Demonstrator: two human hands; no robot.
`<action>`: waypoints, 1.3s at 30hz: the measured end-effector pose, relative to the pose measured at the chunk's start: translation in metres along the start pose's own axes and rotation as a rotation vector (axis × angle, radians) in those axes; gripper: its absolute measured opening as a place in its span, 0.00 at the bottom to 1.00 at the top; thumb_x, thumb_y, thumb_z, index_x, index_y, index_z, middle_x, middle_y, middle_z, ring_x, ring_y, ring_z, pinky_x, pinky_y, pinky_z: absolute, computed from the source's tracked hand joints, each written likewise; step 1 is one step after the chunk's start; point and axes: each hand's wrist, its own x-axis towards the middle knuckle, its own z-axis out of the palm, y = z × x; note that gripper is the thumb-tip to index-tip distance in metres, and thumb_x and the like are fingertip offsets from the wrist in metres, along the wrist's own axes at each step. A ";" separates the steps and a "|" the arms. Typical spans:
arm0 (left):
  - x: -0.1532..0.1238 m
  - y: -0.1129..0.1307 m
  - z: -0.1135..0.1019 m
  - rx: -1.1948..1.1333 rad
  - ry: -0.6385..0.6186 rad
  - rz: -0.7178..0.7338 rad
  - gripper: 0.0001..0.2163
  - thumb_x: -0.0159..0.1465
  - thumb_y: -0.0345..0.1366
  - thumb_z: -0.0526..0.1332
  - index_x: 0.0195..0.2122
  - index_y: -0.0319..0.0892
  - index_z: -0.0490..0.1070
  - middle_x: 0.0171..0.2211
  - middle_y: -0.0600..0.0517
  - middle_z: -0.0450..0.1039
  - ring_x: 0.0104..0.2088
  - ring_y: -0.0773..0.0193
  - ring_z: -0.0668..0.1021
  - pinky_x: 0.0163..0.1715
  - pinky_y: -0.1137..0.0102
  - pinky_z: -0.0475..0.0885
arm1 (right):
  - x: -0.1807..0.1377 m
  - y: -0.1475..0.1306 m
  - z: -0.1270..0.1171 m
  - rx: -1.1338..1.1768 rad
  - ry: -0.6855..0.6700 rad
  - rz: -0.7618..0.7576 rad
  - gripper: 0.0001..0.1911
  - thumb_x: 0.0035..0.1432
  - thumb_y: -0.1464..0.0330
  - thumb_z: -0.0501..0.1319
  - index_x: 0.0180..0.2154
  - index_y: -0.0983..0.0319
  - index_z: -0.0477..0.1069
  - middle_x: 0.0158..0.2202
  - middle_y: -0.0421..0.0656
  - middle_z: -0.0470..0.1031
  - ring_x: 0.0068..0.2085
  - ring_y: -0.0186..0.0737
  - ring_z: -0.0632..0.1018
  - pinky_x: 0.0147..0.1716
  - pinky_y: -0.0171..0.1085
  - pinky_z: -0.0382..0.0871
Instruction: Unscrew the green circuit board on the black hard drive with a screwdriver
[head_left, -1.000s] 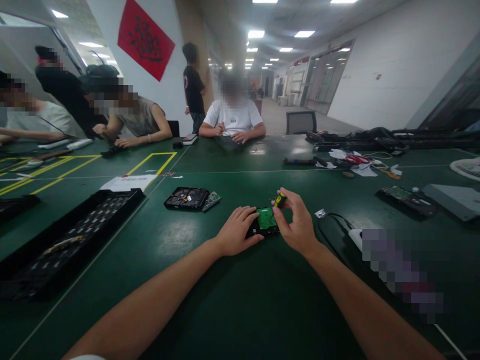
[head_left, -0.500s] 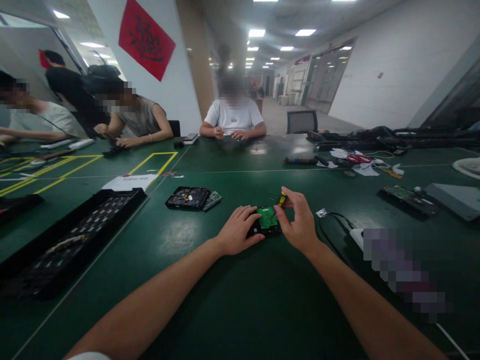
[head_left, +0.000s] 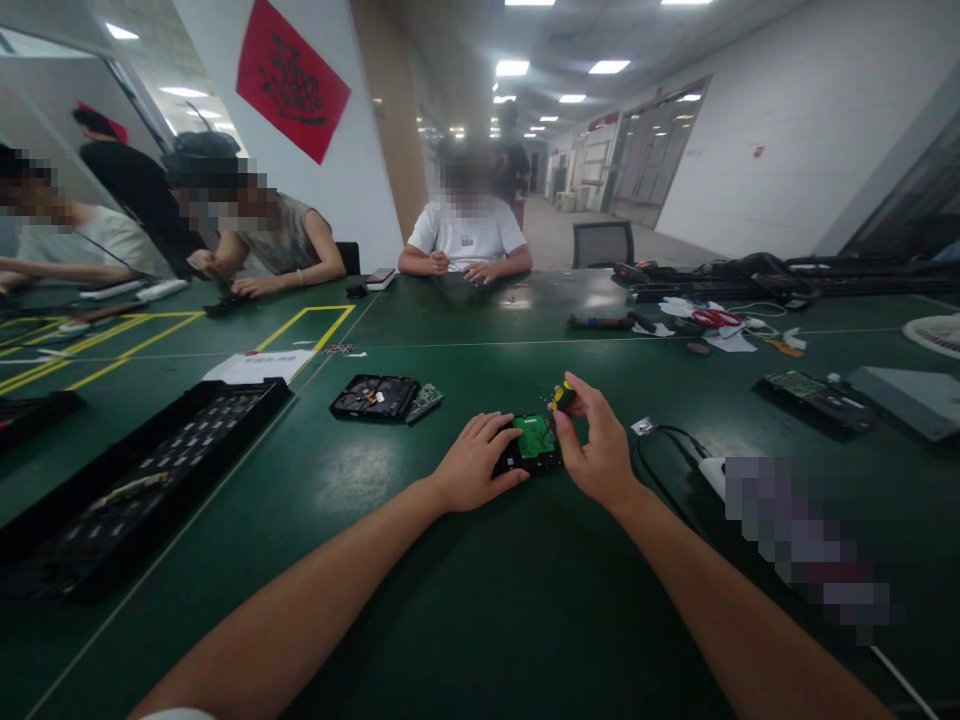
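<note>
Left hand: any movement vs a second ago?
No, none that I can see. The left hand rests at the green circuit board, with the same gap to the open black case on the table.

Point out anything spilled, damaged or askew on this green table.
Nothing looks spilled or plainly damaged. The oddest spot is toward the far right, where white paper scraps, a red-looped item and an orange-brown strip lie jumbled at odd angles.
</note>
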 end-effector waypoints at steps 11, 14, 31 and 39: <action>0.000 -0.001 0.001 -0.021 0.010 -0.003 0.30 0.67 0.53 0.64 0.65 0.44 0.63 0.67 0.39 0.62 0.68 0.42 0.65 0.68 0.42 0.59 | 0.004 -0.005 -0.003 -0.041 0.031 -0.048 0.28 0.67 0.68 0.61 0.66 0.52 0.61 0.52 0.49 0.70 0.48 0.48 0.76 0.45 0.51 0.79; 0.000 0.000 0.001 -0.022 0.008 -0.005 0.30 0.67 0.53 0.63 0.66 0.45 0.63 0.67 0.39 0.62 0.68 0.42 0.64 0.68 0.42 0.59 | 0.004 -0.004 -0.003 -0.035 0.004 -0.042 0.28 0.69 0.70 0.58 0.68 0.53 0.59 0.56 0.51 0.69 0.52 0.50 0.75 0.50 0.54 0.77; 0.000 0.000 0.000 -0.006 -0.011 -0.013 0.30 0.67 0.54 0.63 0.65 0.43 0.64 0.67 0.38 0.62 0.68 0.42 0.64 0.68 0.43 0.58 | 0.002 0.000 0.000 -0.027 0.090 -0.027 0.28 0.64 0.67 0.65 0.63 0.55 0.61 0.54 0.51 0.67 0.45 0.47 0.75 0.40 0.50 0.80; 0.000 -0.001 0.000 -0.019 0.002 -0.007 0.31 0.67 0.55 0.63 0.65 0.44 0.64 0.67 0.39 0.62 0.68 0.42 0.64 0.68 0.43 0.59 | 0.003 -0.003 0.000 0.045 0.029 -0.018 0.28 0.68 0.70 0.59 0.67 0.55 0.58 0.60 0.53 0.65 0.52 0.49 0.76 0.47 0.51 0.80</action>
